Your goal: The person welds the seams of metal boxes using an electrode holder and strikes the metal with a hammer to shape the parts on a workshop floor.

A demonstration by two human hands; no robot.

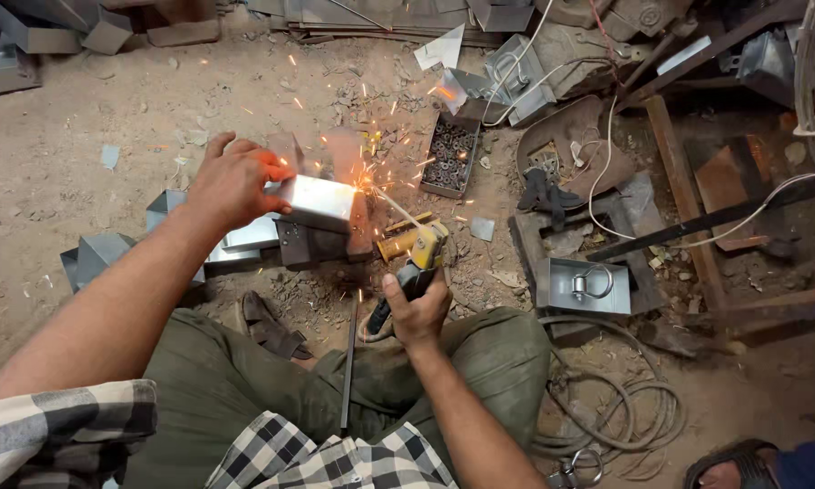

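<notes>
My left hand (231, 181) presses down on a shiny folded sheet-metal box (317, 201) that rests on a dark metal block (312, 244) on the dirt floor. My right hand (416, 308) grips a yellow and black welding electrode holder (423, 254). Its thin rod (396, 206) reaches to the box's right edge, where a bright arc (364, 181) throws orange sparks upward and outward. I sit on the ground with my knees apart, in green trousers and a checked shirt.
More folded metal boxes (100, 254) lie at the left. A tray of small washers (451, 156) sits behind the sparks. A finished box with a shackle (588, 285), black gloves (543, 195), white wires, coiled cable (624, 407) and scrap steel fill the right. Another person's sandalled foot (733, 466) shows bottom right.
</notes>
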